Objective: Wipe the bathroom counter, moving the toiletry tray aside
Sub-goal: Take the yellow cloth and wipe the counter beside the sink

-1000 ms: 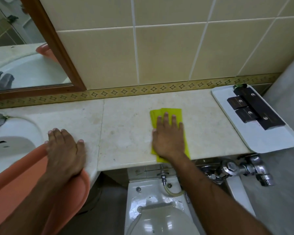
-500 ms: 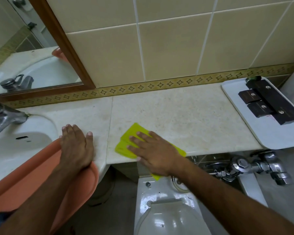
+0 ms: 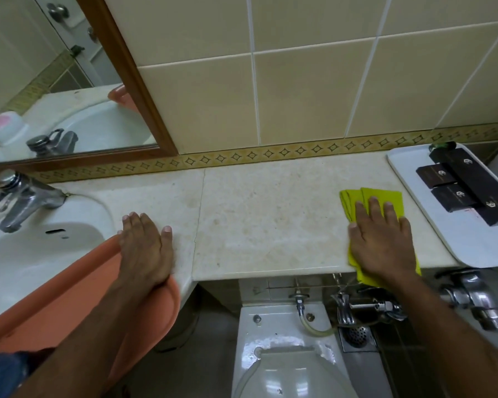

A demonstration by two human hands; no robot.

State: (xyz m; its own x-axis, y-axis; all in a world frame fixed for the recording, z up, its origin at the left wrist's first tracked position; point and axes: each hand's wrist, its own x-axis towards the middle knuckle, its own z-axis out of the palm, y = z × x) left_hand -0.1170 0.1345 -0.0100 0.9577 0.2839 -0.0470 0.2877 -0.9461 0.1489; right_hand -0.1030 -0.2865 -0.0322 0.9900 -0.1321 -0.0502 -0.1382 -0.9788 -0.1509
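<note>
A folded yellow cloth (image 3: 384, 198) lies flat on the beige marble counter (image 3: 270, 214) near its right end. My right hand (image 3: 381, 239) presses down on the cloth with fingers spread. Just right of it stands the white toiletry tray (image 3: 449, 239), which overhangs the counter's right end and carries several dark brown boxes (image 3: 469, 188). My left hand (image 3: 145, 245) rests palm down on the counter's left part, beside the sink, holding nothing.
A white sink (image 3: 35, 254) with a chrome tap (image 3: 20, 199) is at the left, with an orange basin (image 3: 78, 305) across its front. A wood-framed mirror (image 3: 55, 81) hangs above. Below the counter are a toilet (image 3: 282, 354) and chrome valves (image 3: 472, 303).
My right hand has slid the yellow cloth from the counter's front middle over to the right end, next to the tray. My left hand has stayed in place.
</note>
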